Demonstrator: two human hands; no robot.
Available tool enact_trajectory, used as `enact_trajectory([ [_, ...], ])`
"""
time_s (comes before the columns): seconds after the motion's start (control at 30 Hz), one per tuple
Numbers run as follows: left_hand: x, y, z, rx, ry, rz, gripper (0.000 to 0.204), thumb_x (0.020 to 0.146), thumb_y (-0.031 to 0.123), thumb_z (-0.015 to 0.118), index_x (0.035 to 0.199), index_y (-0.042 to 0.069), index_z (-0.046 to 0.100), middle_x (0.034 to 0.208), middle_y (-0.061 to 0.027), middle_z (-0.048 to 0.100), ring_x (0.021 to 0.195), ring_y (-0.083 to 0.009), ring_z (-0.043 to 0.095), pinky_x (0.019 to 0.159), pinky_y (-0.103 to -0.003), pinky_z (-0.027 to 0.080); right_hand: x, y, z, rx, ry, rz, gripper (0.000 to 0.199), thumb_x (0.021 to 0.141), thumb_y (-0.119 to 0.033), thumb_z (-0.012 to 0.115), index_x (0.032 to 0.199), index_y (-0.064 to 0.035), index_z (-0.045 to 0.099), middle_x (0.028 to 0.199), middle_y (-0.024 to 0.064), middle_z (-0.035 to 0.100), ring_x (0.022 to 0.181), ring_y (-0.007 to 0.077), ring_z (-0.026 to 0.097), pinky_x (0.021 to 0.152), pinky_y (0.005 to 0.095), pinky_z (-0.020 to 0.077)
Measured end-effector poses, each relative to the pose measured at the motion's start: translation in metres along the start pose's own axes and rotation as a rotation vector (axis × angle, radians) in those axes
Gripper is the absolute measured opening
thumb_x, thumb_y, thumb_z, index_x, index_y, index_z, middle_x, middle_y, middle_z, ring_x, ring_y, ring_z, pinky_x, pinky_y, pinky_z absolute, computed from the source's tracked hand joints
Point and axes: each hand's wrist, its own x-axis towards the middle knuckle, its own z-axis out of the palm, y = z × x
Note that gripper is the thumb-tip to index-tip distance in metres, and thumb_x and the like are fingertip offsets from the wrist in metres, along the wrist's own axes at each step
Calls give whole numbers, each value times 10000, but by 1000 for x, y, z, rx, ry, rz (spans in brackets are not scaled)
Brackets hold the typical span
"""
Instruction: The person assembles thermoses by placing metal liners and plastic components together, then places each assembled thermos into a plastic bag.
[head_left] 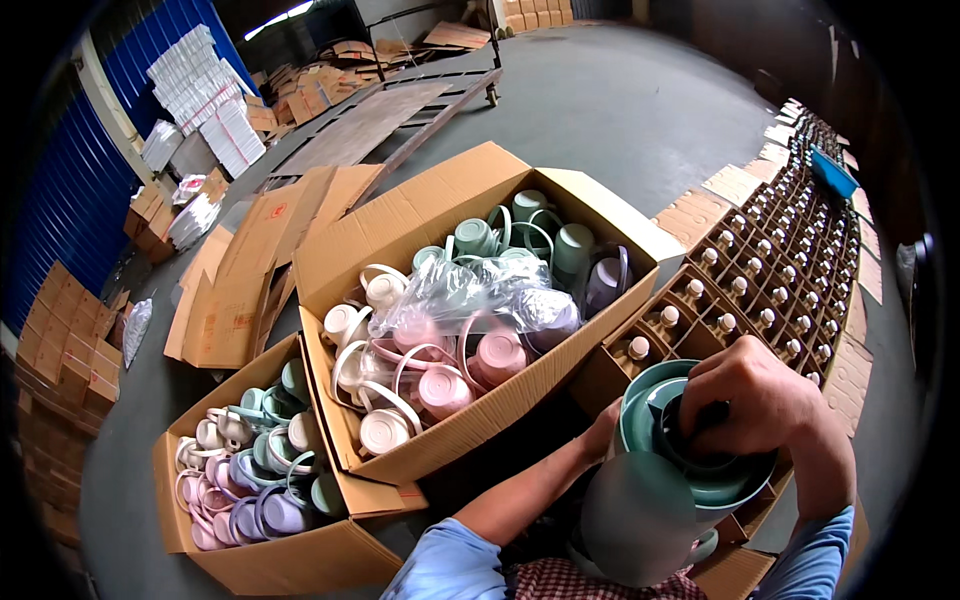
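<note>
The right hand bends at the wrist, fingers curled downward; the left forearm slants forward, the left hand partly hidden.

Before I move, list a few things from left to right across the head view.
Stacked brown cartons, the smaller open box of cups, the green container, the blue tray.

Far ahead and left of the right grip, a flat, dark metal-framed platform cart stands on the smooth grey floor; farther left, flat white stacked pieces rise before a blue ribbed wall.
</note>
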Motion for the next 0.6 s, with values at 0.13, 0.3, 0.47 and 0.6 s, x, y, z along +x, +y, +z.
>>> enact_trajectory([
  [0.13, -14, 18, -14, 254, 126, 68, 400, 935, 328, 486, 1142, -4, 570, 1006, -130, 646, 891, -193, 625, 791, -311, 510, 4, 7, 4, -66, 26, 122, 125, 616, -101, 757, 701, -73, 669, 658, 65, 639, 589, 226, 633, 574, 313, 507],
  [0.3, -21, 136, -90, 1568, 969, 815, 494, 758, 185, 702, 1165, -36, 534, 971, -215, 640, 853, -322, 632, 750, -397, 505, -20, 31, -4, -40, 187, 294, 162, 579, -90, 771, 716, -64, 689, 712, 62, 677, 643, 184, 668, 592, 282, 522],
  [0.47, -66, 234, -221, 1906, 1587, 140, 459, 705, 131, 698, 1130, -2, 588, 1022, -229, 639, 944, -316, 624, 834, -388, 475, -32, 58, 6, 536, 757, 112, 180, 614, -68, 737, 768, -3, 672, 758, 94, 685, 640, 133, 641, 578, 232, 494],
  [0.6, -10, 191, -185, 1487, 1102, 618, 58, 720, 70, 695, 765, 34, 687, 659, -110, 659, 582, -184, 625, 563, -300, 485, -41, 120, -2, 552, 1002, 508, 183, 768, -187, 640, 814, -9, 647, 748, 67, 656, 627, 115, 604, 594, 235, 493],
])
